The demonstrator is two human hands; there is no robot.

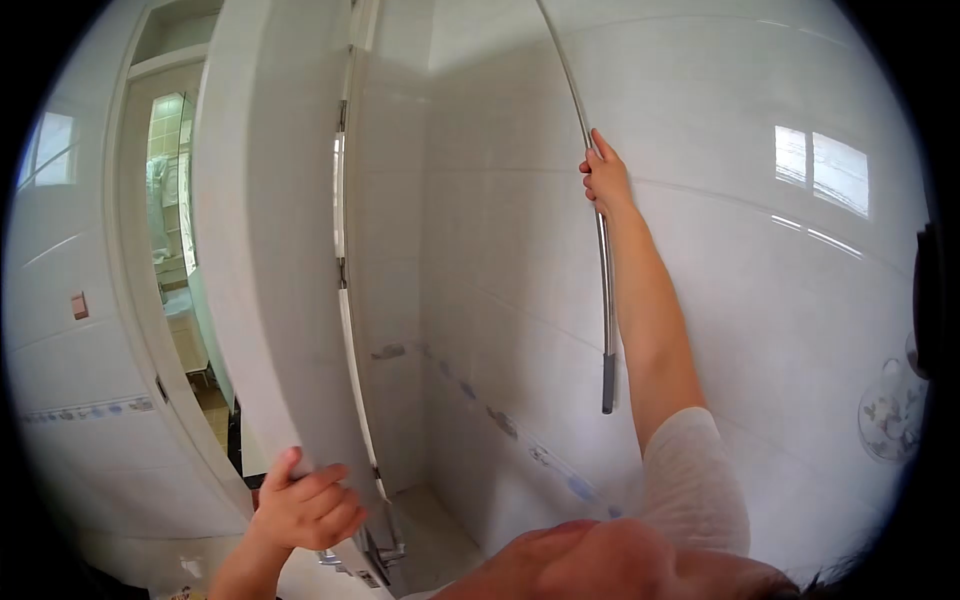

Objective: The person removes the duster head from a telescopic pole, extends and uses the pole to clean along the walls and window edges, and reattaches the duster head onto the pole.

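Observation:
My right hand point(606, 175) is raised high at the right, its fingers wrapped round a thin, shiny metal pole point(606, 290). The pole runs upward out of view, and a dark grey grip point(608, 383) covers its lower end. Low at the left, my left hand point(315, 505) has its fingers curled at the edge of a white door point(300, 250), with the thumb pointing up. Near that hand, a metal door handle point(335, 565) shows partly. The pole's upper end is out of view.
White tiled walls point(740, 290) with a patterned border stand ahead and to the right. A doorway with a mirror or glass panel point(170, 200) is at the left, beside a wall switch point(79, 305). A dark object point(928, 300) and a flowered round item point(890, 415) are at the right edge.

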